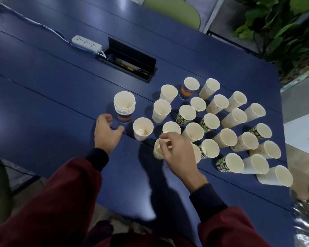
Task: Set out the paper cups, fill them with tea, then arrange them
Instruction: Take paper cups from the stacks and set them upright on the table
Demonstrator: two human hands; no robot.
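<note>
Several paper cups (210, 122) stand upright in loose rows on the blue table (52, 90), white ones and green-patterned ones. A stack of nested cups (124, 106) stands at the left of the group. My left hand (106, 134) hovers just in front of the stack, fingers loosely curled and holding nothing. My right hand (177, 154) reaches over a single cup (157, 150) at the near edge of the group and pinches its rim with thumb and fingers. Another lone cup (142, 128) stands between the two hands.
An open black cable box (130, 61) is sunk into the table behind the cups, with a white power strip (86, 43) and its cord to the left. A green chair (171, 9) and plants (278, 24) stand beyond the far edge. The table's right edge runs close to the outermost cups.
</note>
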